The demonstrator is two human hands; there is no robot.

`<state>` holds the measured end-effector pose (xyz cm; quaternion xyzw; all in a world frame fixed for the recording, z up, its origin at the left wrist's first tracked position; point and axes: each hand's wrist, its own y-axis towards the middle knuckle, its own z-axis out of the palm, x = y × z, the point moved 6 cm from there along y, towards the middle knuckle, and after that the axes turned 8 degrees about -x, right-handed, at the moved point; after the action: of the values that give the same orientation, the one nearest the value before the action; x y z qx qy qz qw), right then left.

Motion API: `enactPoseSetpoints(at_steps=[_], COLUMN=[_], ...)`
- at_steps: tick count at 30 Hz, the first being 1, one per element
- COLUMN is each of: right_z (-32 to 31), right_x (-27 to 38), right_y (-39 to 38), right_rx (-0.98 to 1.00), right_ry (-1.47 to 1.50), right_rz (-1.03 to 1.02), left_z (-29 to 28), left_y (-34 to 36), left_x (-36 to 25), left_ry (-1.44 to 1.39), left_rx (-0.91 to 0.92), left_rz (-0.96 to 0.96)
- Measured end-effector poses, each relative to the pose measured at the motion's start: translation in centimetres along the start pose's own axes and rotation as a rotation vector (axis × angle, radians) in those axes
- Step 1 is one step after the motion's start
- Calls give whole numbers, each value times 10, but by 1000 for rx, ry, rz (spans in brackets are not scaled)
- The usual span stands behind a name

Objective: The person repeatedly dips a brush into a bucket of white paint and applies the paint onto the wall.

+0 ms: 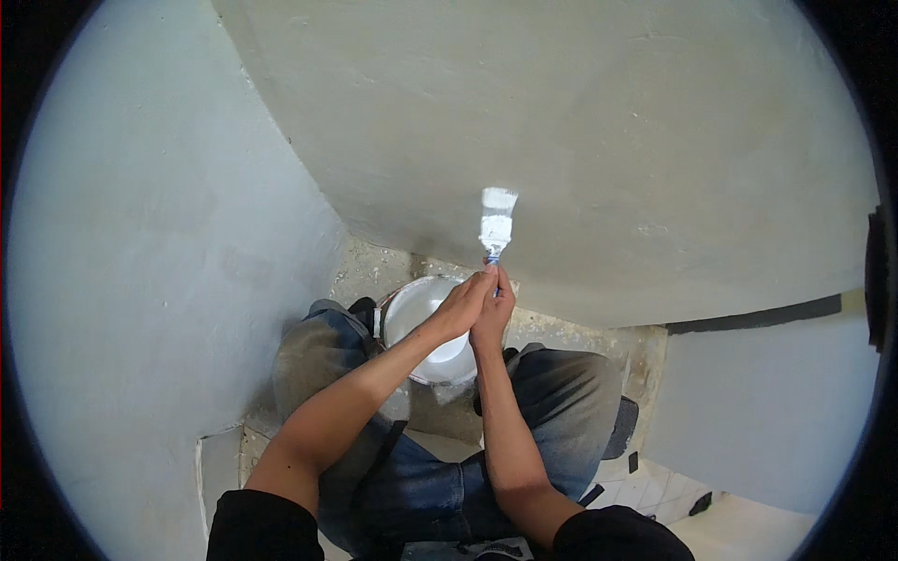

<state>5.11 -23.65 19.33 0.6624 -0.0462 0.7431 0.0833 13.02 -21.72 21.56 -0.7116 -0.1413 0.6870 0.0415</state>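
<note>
A flat paintbrush, its bristles and ferrule coated in white, points up toward the wall in front of me. My left hand and my right hand come together around its slim blue-and-white handle, both closed. The fingers overlap, so part of the handle is hidden. Right below my hands stands a round bucket with a white inside and a paint-smeared rim, set between my knees. My forearms cover part of its opening.
A grey-beige wall rises ahead, meeting a pale bluish wall on the left in a corner. Paint specks dot the floor along the wall. Light panels and small dark objects lie at the lower right.
</note>
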Motion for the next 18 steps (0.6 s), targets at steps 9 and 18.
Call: enactPoseSetpoints(at_steps=[9, 18], right_z=[-2, -20], right_x=[-98, 18], right_y=[-9, 5], right_rx=[-59, -49], right_ry=[330, 216], right_rz=[500, 274], left_z=[-1, 12], left_y=[16, -2], left_x=[72, 1], left_ry=[163, -306], left_rx=[41, 249], left_rz=[-115, 46])
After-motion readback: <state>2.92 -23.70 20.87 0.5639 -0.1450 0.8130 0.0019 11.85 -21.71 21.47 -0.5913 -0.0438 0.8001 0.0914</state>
